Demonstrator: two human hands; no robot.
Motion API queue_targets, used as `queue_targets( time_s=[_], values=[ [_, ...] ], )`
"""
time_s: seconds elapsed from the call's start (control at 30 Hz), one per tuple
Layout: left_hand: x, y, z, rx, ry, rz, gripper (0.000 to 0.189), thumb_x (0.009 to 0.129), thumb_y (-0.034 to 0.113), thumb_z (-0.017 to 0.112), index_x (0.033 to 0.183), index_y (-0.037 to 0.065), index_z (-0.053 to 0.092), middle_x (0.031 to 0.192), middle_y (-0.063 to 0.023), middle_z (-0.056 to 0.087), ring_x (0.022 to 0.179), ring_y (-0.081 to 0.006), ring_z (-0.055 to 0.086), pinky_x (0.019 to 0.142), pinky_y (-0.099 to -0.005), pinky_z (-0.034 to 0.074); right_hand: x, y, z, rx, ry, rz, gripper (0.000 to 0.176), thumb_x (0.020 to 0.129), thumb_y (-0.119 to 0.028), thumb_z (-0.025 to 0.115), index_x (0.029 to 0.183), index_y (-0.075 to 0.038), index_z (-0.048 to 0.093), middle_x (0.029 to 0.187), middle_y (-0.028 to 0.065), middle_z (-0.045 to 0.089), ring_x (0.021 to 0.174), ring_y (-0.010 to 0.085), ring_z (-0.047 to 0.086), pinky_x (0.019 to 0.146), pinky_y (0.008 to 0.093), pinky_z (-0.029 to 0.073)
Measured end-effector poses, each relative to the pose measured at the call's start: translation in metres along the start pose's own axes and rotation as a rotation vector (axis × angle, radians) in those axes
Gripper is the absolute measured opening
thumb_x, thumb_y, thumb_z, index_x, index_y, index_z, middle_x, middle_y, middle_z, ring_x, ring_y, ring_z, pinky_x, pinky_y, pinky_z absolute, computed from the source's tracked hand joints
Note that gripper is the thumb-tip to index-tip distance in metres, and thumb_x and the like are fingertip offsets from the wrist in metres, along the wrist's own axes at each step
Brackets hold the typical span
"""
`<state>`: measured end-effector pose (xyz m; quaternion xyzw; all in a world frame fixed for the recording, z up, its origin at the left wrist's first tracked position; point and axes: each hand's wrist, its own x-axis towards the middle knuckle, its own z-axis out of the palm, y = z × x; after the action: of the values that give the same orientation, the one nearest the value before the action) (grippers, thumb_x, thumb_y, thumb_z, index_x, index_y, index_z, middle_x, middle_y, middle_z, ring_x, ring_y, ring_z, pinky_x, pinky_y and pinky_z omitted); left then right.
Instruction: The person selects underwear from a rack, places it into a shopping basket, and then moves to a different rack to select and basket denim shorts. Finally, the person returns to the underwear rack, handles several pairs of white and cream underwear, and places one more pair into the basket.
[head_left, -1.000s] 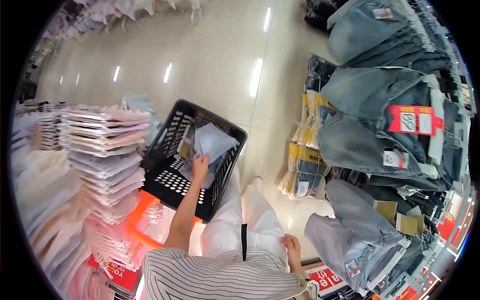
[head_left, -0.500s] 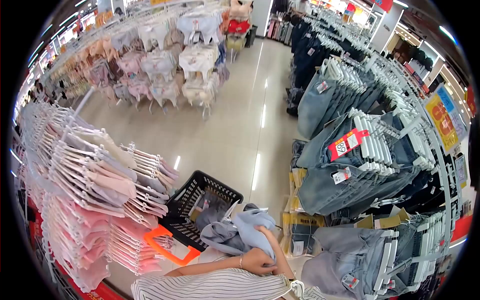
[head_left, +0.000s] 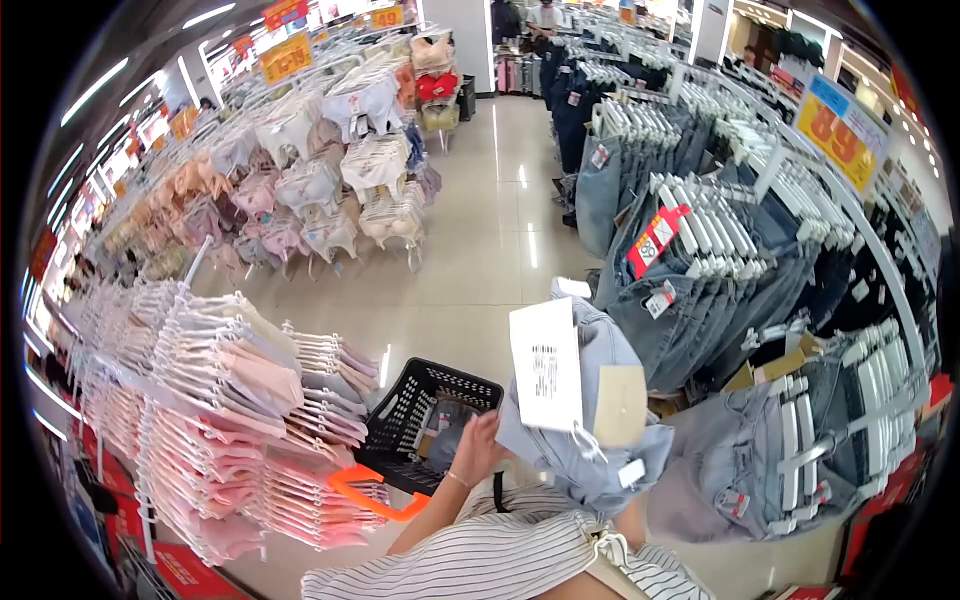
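Note:
A bundled pair of light-blue jeans (head_left: 545, 462) is raised in front of me. A white barcode tag (head_left: 545, 360) and a beige tag (head_left: 620, 405) hang over the fabric, with a white string between them. My right hand is hidden behind the jeans; only a bit of my right forearm (head_left: 630, 525) shows below, and the bundle rests up on that side. My left hand (head_left: 478, 450) is beside the left edge of the jeans, fingers stretched upward with nothing visible in them. Just left of it is a black shopping basket (head_left: 395, 425) with an orange handle (head_left: 375, 497) and denim inside.
Pink garments on hangers (head_left: 220, 450) fill a rack at left. Denim jeans on white hangers (head_left: 690, 310) line the right, under an 89 price sign (head_left: 840, 135). Underwear racks (head_left: 340, 180) stand ahead, along a tiled aisle (head_left: 490, 250).
The jeans have come up and toward me, turning so that their tags face the camera. My left hand has moved away from my right, toward the basket. The view has tilted upward.

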<state>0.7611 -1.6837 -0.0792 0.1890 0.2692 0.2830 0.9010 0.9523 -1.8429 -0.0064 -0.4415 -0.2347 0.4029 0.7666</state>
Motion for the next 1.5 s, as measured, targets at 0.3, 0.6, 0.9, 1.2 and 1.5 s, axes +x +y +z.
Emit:
queue_targets(
  time_s=[0.3, 0.6, 0.9, 1.2, 1.5],
  values=[
    [0.015, -0.01, 0.06, 0.403, -0.311, -0.127, 0.068, 0.09, 0.055, 0.029, 0.134, 0.004, 0.026, 0.128, -0.0119, 0.044, 0.117, -0.0226, 0.043, 0.1, -0.0356, 0.032, -0.052, -0.059, -0.022, -0.356, -0.003, -0.333, 0.035, 0.076, -0.018, 0.063, 0.101, 0.005, 0.054, 0.099, 0.015, 0.06, 0.09, 0.0229, 0.056, 0.083, 0.0343, 0.042],
    [0.047, -0.023, 0.156, 0.91, -0.712, 0.008, 0.068, 0.089, 0.055, 0.032, 0.134, 0.004, 0.026, 0.127, -0.0126, 0.046, 0.115, -0.0237, 0.045, 0.098, -0.0364, 0.034, -0.084, -0.091, -0.054, -0.492, 0.149, -0.725, 0.024, 0.071, -0.014, 0.069, 0.085, 0.003, 0.06, 0.091, 0.0139, 0.062, 0.088, 0.026, 0.056, 0.084, 0.0379, 0.04],
    [0.052, -0.029, 0.203, 0.992, -1.412, -0.126, 0.06, 0.09, 0.037, 0.046, 0.135, 0.004, 0.024, 0.13, -0.014, 0.039, 0.119, -0.0261, 0.041, 0.099, -0.0392, 0.033, -0.106, -0.08, -0.049, -0.07, 0.383, -0.803, 0.016, 0.073, -0.014, 0.068, 0.078, -0.002, 0.06, 0.091, 0.0144, 0.061, 0.091, 0.0283, 0.054, 0.087, 0.0402, 0.038],
    [0.019, -0.102, 0.126, 0.665, -1.33, -0.599, 0.079, 0.073, 0.012, 0.066, 0.136, 0.001, 0.02, 0.128, -0.0079, 0.039, 0.118, -0.0176, 0.037, 0.097, -0.0303, 0.032, -0.113, -0.093, -0.021, -0.751, 0.539, -0.887, 0.018, 0.068, -0.015, 0.07, 0.071, -0.004, 0.056, 0.085, 0.0109, 0.058, 0.083, 0.0268, 0.052, 0.079, 0.0368, 0.038],
    [0.017, -0.03, 0.179, 0.809, -0.934, -0.489, 0.079, 0.046, 0.003, 0.062, 0.122, 0.0, 0.042, 0.1, -0.0018, 0.048, 0.083, -0.0095, 0.044, 0.071, -0.0194, 0.034, -0.181, -0.116, -0.055, -0.805, 0.603, -0.368, 0.058, 0.061, -0.02, 0.076, 0.109, -0.003, 0.049, 0.113, 0.0121, 0.05, 0.108, 0.0274, 0.046, 0.095, 0.0384, 0.033]
  ],
)
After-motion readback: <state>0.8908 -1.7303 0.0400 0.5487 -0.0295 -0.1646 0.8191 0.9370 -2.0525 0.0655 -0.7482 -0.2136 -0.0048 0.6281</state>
